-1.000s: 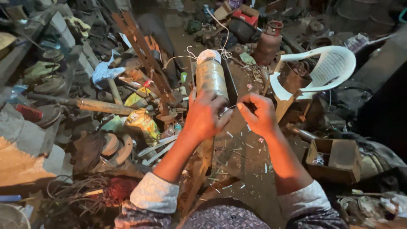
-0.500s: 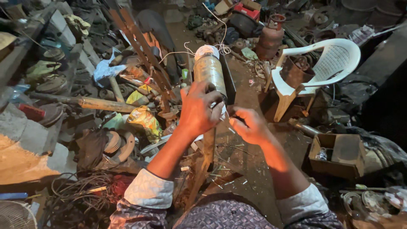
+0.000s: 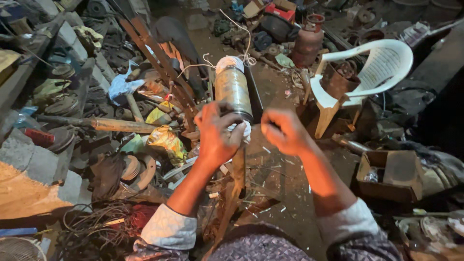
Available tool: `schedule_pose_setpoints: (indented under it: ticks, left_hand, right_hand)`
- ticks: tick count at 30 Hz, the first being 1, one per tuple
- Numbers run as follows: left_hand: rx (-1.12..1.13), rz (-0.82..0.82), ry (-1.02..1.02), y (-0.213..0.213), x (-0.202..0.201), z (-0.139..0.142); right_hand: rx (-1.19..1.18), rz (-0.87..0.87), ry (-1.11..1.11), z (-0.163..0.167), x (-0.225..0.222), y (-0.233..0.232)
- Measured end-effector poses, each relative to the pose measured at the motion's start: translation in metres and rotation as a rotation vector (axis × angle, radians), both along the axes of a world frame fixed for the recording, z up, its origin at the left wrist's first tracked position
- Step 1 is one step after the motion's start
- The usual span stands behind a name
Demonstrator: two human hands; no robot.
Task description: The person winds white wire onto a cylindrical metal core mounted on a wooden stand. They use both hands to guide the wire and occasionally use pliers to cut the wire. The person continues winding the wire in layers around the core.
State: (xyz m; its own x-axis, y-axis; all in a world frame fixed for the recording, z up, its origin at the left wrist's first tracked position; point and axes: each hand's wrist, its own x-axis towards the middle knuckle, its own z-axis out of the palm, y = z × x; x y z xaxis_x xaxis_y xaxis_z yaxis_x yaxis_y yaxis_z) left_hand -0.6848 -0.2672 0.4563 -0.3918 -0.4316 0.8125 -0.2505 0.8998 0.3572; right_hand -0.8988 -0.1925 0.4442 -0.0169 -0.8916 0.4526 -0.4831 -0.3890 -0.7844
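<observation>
A rusty metal cylinder [image 3: 233, 89] with white winding at both ends lies pointing away from me, propped on a wooden stick [image 3: 237, 179]. My left hand [image 3: 216, 133] grips its near end, fingers wrapped over the white winding. My right hand [image 3: 285, 129] hovers just right of the cylinder, fingers curled closed as if pinching something thin; what it holds is too small to see. A white cord [image 3: 241, 43] trails off the far end.
A white plastic chair [image 3: 382, 72] with a rusty part on its seat stands at right. A reddish gas cylinder [image 3: 309, 46] is behind it. A cardboard box [image 3: 391, 176] sits lower right. Scrap metal, discs and bags pile up at left; tangled wires [image 3: 92, 227] lie lower left.
My right hand has pulled away from the cylinder's near end toward the right and lifted slightly. My left hand has kept its grip on the cylinder.
</observation>
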Motion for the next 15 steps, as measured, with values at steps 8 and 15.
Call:
schedule_pose_setpoints:
  ticks: [8,15]
  left_hand:
    - [-0.250,-0.183,-0.351,-0.067,-0.061,0.032]
    - [-0.069,-0.026,-0.398,-0.022,0.013,0.031]
  right_hand:
    - [-0.323,-0.003,0.197,-0.007,0.032,0.009]
    - [-0.353,-0.164,0.121,0.025,0.003,0.013]
